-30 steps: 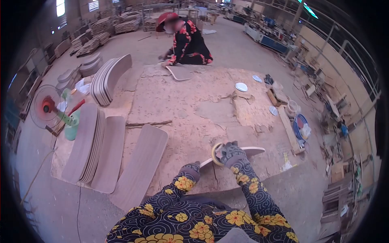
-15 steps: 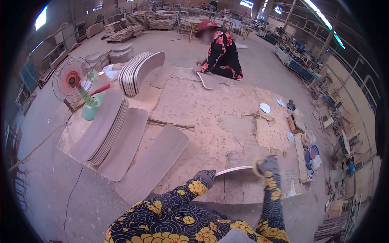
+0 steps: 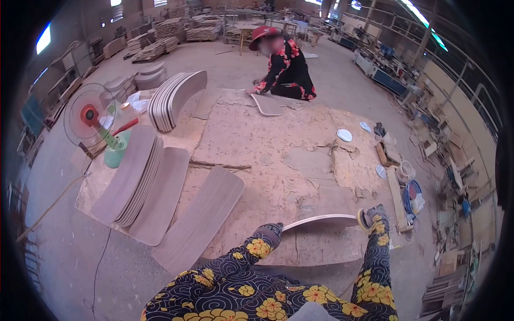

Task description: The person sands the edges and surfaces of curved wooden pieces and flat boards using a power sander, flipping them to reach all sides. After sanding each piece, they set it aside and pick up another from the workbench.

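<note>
A curved wooden panel [image 3: 321, 218] stands before me with its pale edge upward, arching slightly. My left hand [image 3: 273, 231], in a dark glove, is closed on the panel's left end. In my gloved right hand [image 3: 377, 213] is a round, yellowish pad, seemingly a sanding pad [image 3: 363, 219], pressed to the panel's edge near its right end. The pad's working face is hidden. To the left, a loose flat-lying wooden panel [image 3: 206, 214] rests near a leaning stack of similar panels [image 3: 126, 176].
The worn worktable [image 3: 257, 136] spreads ahead. A fan [image 3: 93, 117] and more curved panels [image 3: 174, 99] stand at the left. Across the table, a co-worker [image 3: 289, 67] handles another panel [image 3: 267, 105]. White discs [image 3: 344, 135] and a blue basket [image 3: 412, 197] are at the right.
My right hand has slid rightward along the panel's edge with the pad, toward its right end. My left hand stays on the left end. The view has shifted slightly.
</note>
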A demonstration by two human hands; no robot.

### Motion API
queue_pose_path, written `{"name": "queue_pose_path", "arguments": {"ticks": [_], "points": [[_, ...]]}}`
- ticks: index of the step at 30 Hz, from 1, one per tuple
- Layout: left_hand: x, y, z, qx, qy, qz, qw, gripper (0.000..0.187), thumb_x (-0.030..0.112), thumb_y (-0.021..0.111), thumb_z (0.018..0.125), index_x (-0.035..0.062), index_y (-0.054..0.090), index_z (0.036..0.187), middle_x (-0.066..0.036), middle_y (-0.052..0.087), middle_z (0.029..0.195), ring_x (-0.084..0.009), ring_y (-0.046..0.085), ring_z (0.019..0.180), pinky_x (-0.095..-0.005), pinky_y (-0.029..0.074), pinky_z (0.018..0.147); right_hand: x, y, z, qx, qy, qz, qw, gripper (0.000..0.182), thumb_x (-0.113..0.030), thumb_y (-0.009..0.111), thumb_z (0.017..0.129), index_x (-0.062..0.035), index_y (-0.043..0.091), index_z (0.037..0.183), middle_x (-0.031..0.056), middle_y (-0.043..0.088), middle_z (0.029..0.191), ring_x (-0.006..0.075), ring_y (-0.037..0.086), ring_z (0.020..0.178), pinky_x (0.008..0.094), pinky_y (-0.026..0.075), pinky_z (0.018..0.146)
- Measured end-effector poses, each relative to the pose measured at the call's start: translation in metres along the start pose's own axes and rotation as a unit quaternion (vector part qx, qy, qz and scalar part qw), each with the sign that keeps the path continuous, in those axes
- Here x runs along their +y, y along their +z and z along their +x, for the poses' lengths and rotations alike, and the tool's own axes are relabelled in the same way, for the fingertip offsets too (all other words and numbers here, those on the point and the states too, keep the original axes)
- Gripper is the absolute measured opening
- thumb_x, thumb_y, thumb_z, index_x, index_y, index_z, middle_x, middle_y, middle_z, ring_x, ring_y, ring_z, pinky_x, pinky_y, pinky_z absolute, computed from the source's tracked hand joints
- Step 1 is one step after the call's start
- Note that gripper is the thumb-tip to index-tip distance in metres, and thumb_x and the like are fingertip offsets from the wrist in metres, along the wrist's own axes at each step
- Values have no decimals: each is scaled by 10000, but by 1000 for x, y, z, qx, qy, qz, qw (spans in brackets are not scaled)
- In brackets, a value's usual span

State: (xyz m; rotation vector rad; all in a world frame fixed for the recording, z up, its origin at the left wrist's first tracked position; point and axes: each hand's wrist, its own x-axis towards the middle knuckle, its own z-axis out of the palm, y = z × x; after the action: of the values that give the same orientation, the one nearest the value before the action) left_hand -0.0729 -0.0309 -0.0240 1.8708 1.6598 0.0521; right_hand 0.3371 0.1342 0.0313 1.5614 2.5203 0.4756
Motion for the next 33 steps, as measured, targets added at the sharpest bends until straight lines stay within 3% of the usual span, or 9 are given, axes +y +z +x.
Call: {"name": "queue_pose_path", "arguments": {"ticks": [5,10,14,16,19,23,28,29,33], "points": [[5,5,4,4,17,17,1000,428,194,570,899,26,568,1293,-225,679,1185,-364,660,1114,-436,521,974,-46,-30,-36,220,-28,-39,974,319,-249,576,869,19,718,967,236,699,1063,370,681,976,464,528,871],[13,-11,-2,-31,-27,45,998,409,200,608,890,30,561,1259,-231,682,1171,-370,657,1122,-442,521,972,-196,-62,22,-13,-41,272,961,459,-385,454,918,1,675,1031,235,689,1073,357,662,1023,469,442,1028],[20,-16,-8,-40,-37,55,997,399,202,607,886,26,560,1241,-239,684,1149,-373,666,1094,-443,528,956,-161,-86,27,-125,-30,180,975,577,-381,358,933,57,631,1192,285,624,1261,389,584,1232,436,323,1168],[22,-17,-9,-39,-35,60,997,398,201,604,887,26,562,1242,-238,686,1143,-374,668,1086,-445,528,956,-107,-34,15,27,80,132,988,529,-409,453,898,15,656,1140,262,644,1179,389,624,1105,466,447,1032],[12,-5,0,-15,-19,70,997,412,207,602,888,24,562,1255,-237,686,1131,-380,669,1073,-448,528,953,-26,2,-4,-14,323,123,938,493,-384,473,889,20,652,1107,246,677,1110,391,652,1039,462,478,990],[8,2,-1,29,0,69,997,433,209,591,891,22,556,1280,-237,690,1111,-380,667,1069,-442,528,955,16,-46,-37,-138,160,51,976,447,-326,469,905,32,650,1102,244,685,1105,382,672,997,466,517,925],[12,-5,6,-18,-1,136,991,566,247,568,912,-47,477,1387,-243,687,1140,-356,672,1076,-414,536,947,-97,-29,5,16,48,1,999,317,-203,512,904,46,659,1035,212,702,944,328,701,790,421,565,756],[11,-7,6,-18,-6,140,990,578,252,566,912,-45,469,1399,-242,684,1153,-354,670,1083,-411,534,951,-131,-106,13,-114,56,170,977,547,-349,511,874,119,602,1142,263,676,1135,357,656,1077,421,488,986],[5,-8,11,-5,-14,140,990,600,268,551,921,-31,453,1431,-242,660,1222,-357,640,1145,-414,509,993,-207,-91,26,-122,62,293,946,388,-308,525,865,-18,679,1072,182,680,1197,340,629,1155,450,493,995]]}}
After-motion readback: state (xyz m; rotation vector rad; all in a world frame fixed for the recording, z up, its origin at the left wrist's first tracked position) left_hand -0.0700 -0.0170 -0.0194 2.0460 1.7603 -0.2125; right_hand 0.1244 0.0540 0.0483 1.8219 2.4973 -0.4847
